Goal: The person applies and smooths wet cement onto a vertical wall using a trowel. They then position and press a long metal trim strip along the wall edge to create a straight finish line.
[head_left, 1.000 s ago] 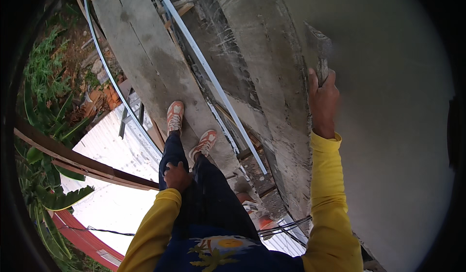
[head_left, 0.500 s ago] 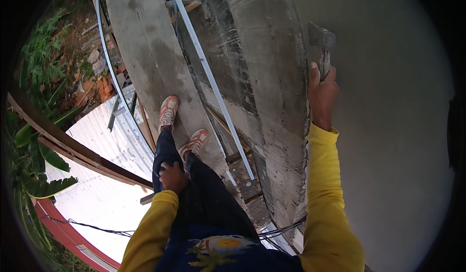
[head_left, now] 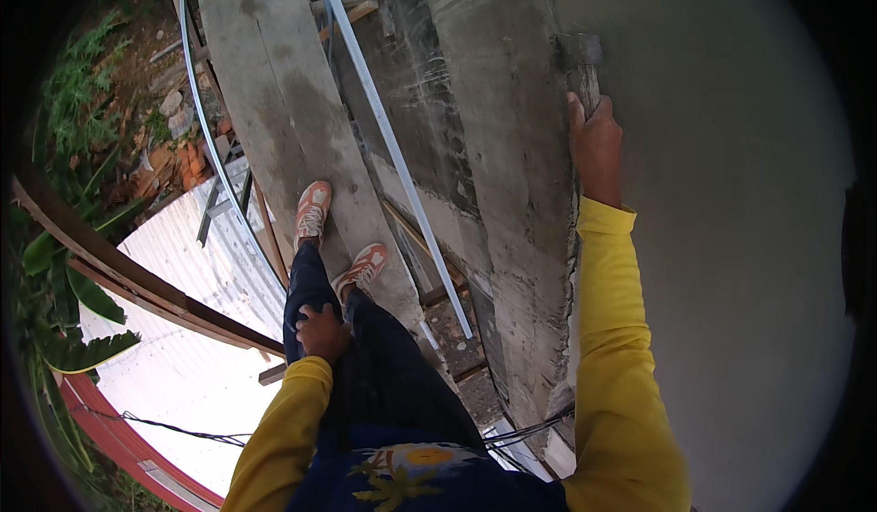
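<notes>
My right hand [head_left: 596, 147] is wrapped round the weathered wooden handle of a trowel [head_left: 585, 53]. The tool's grey head lies against the smooth grey plastered surface [head_left: 722, 238], at its rough left edge beside a band of older concrete [head_left: 512, 174]. My left hand [head_left: 320, 334] rests on my dark trouser leg at the knee, fingers curled over it. My feet, in pink and white shoes [head_left: 313, 206], stand on a grey, stained plank walkway [head_left: 283, 83].
A long metal bar [head_left: 397, 160] lies along the walkway's right side; a curved rail [head_left: 206, 119] runs on its left. Below are a white corrugated roof [head_left: 174, 366], rubble [head_left: 183, 160], green plants [head_left: 82, 110], brown timbers [head_left: 137, 279], a red roof edge [head_left: 110, 430] and dark cables [head_left: 521, 434].
My right hand and the trowel have moved up and slightly left along the plaster edge. The walkway, shoes and left hand sit further left in the picture than a second ago.
</notes>
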The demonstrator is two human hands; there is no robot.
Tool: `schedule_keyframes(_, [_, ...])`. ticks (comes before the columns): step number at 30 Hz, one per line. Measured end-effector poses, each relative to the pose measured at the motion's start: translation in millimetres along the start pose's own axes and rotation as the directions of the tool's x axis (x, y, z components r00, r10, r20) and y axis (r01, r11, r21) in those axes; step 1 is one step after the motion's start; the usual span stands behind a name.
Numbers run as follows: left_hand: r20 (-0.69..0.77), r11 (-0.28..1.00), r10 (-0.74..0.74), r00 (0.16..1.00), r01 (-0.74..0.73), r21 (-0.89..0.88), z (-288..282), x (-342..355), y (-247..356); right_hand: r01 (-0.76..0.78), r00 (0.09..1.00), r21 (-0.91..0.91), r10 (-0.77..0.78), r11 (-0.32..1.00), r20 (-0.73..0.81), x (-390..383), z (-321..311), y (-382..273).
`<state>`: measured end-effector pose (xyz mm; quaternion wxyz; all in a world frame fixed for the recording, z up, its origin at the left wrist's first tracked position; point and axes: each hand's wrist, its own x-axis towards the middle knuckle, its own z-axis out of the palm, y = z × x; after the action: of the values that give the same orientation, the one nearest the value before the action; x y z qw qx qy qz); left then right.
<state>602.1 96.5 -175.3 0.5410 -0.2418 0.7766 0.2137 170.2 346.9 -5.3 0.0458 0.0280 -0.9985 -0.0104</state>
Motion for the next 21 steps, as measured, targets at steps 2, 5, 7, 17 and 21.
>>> schedule_keyframes(2, [0.019, 0.999, -0.033, 0.999, 0.034, -0.026, 1.1, 1.2, -1.4, 0.059, 0.998, 0.094, -0.061, 0.994, 0.022, 5.7, 5.7, -4.3])
schedule_keyframes(5, [-0.018, 0.999, -0.029, 0.999, 0.029, -0.024, -1.4, 3.9, -2.9, 0.085, 0.98, 0.319, -0.021, 0.944, -0.199, -7.6, -1.4, -21.5])
schedule_keyframes(7, [-0.013, 1.0, -0.001, 1.0, 0.0, -0.023, 0.3, 6.9, -4.8, 0.034, 0.999, 0.109, -0.031, 0.993, -0.021, 6.7, 8.1, -15.8])
schedule_keyframes(17, [-0.001, 1.0, 0.016, 1.0, -0.016, -0.021, -15.5, 8.5, -5.9, 0.077, 0.997, -0.027, -0.077, 0.997, 0.001, 43.5, 16.9, -22.5])
schedule_keyframes(21, [0.008, 0.999, -0.017, 1.0, 0.017, -0.046, -11.8, 7.3, -11.4, 0.015, 0.998, 0.22, -0.002, 0.975, -0.059, 34.8, 2.7, -45.9])
